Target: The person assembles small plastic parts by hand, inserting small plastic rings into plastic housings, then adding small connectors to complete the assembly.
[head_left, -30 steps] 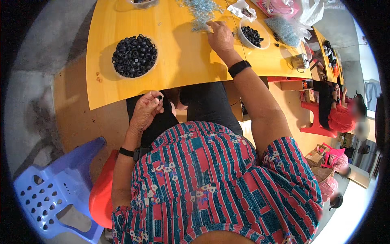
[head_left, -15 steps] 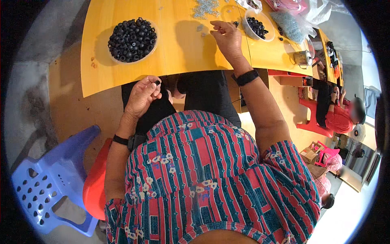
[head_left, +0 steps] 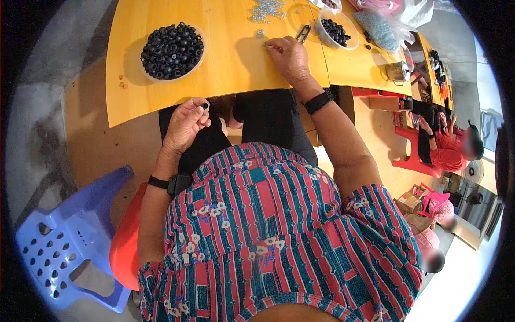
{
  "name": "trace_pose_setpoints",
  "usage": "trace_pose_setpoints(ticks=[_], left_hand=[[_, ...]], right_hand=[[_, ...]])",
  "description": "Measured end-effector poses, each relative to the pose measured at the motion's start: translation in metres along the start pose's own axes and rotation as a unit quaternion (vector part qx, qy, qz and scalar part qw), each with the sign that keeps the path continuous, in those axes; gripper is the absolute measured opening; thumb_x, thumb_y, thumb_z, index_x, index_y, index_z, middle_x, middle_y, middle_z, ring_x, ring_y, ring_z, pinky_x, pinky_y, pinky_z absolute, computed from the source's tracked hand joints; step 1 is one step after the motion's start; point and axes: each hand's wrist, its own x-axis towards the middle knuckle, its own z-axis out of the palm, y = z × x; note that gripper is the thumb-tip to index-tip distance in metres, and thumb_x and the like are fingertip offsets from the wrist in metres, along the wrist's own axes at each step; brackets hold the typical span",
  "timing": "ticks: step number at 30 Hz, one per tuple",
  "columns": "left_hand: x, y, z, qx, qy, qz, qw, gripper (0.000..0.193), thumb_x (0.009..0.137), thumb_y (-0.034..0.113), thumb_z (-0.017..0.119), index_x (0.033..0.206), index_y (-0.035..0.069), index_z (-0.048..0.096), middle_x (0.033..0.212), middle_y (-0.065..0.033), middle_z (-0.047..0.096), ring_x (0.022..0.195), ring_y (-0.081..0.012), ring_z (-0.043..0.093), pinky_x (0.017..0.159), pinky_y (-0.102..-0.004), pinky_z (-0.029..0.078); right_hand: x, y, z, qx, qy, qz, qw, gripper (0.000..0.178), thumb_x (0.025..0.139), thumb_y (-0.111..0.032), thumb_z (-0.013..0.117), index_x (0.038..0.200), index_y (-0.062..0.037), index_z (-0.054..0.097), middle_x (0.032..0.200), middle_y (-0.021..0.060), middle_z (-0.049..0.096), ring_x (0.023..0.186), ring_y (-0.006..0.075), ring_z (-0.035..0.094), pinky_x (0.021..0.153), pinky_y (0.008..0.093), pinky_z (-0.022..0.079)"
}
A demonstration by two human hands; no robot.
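Observation:
My left hand (head_left: pixel 185 126) is raised just off the table's near edge, thumb and fingertips pinched round a small black ring-like part (head_left: pixel 205 106). Over the tabletop, my right hand (head_left: pixel 291 59) has its thumb and forefinger pressed together, low by the wood. Something tiny and pale may be at those fingertips, too small to name. Just beyond them lie a few small clear pieces (head_left: pixel 260 33), with a larger scatter of clear pieces (head_left: pixel 267 9) behind. Beside the right knuckles rests a small metal snipping tool (head_left: pixel 303 34).
A bowl heaped with black parts (head_left: pixel 173 52) stands on the left of the yellow table (head_left: pixel 230 70). Right of my hand are a smaller bowl (head_left: pixel 353 45), a plastic bag (head_left: pixel 380 31) and a metal cup (head_left: pixel 398 71). A blue chair (head_left: pixel 59 241) stands left; a seated person (head_left: pixel 449 150) is at right.
My right hand has moved left and slightly nearer, its fingers closing from spread to pinched, which uncovers the snipping tool. My left hand stays almost still with the black part.

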Motion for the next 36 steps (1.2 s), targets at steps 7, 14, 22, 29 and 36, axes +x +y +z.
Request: trace_pose_setpoints(ticks=[7, 14, 22, 29, 36], left_hand=[[0.001, 0.000, -0.001, -0.006, -0.001, 0.004, 1.000, 0.021, 0.087, 0.019, 0.060, 0.102, 0.005, 0.056, 0.080, 0.0011, 0.051, 0.068, -0.0079, 0.047, 0.069, -0.0264, 0.046], [0.003, -0.001, -0.004, 0.007, -0.012, 0.002, 1.000, 0.018, 0.089, 0.018, 0.057, 0.103, 0.007, 0.053, 0.082, 0.0002, 0.049, 0.070, -0.0084, 0.046, 0.068, -0.0258, 0.043], [0.003, -0.002, -0.004, 0.006, -0.017, 0.003, 1.000, 0.018, 0.089, 0.017, 0.056, 0.103, 0.007, 0.053, 0.082, 0.0003, 0.049, 0.069, -0.0084, 0.046, 0.068, -0.0261, 0.043], [0.002, -0.002, -0.006, 0.007, -0.018, 0.001, 1.000, 0.020, 0.089, 0.018, 0.057, 0.105, 0.006, 0.054, 0.084, -0.0003, 0.050, 0.070, -0.0087, 0.046, 0.069, -0.0270, 0.045], [0.002, -0.002, -0.006, 0.011, -0.016, 0.005, 1.000, 0.021, 0.088, 0.019, 0.057, 0.104, 0.005, 0.054, 0.084, -0.0003, 0.050, 0.070, -0.0086, 0.047, 0.069, -0.0266, 0.045]], right_hand=[[-0.003, 0.011, 0.001, 0.021, 0.019, 0.008, 1.000, 0.016, 0.073, -0.015, 0.067, 0.087, -0.0086, 0.068, 0.076, 0.0089, 0.062, 0.065, 0.0206, 0.061, 0.062, 0.0296, 0.050], [0.005, -0.001, 0.000, -0.046, -0.006, -0.032, 0.998, 0.018, 0.075, -0.021, 0.064, 0.090, -0.0113, 0.068, 0.077, 0.0101, 0.062, 0.069, 0.0254, 0.061, 0.064, 0.0341, 0.049], [0.006, 0.007, 0.006, -0.048, -0.019, -0.016, 0.999, 0.016, 0.076, -0.024, 0.064, 0.085, -0.0103, 0.066, 0.081, 0.0102, 0.062, 0.074, 0.0297, 0.060, 0.067, 0.0382, 0.048], [0.001, 0.010, 0.006, -0.026, 0.003, -0.029, 0.999, 0.018, 0.077, -0.025, 0.063, 0.080, -0.0067, 0.063, 0.080, 0.0109, 0.062, 0.077, 0.0305, 0.060, 0.068, 0.0384, 0.047], [-0.001, 0.020, 0.006, 0.092, -0.011, 0.013, 0.996, 0.017, 0.074, -0.020, 0.065, 0.087, -0.0084, 0.063, 0.082, 0.0102, 0.064, 0.077, 0.0277, 0.062, 0.067, 0.0356, 0.049]])
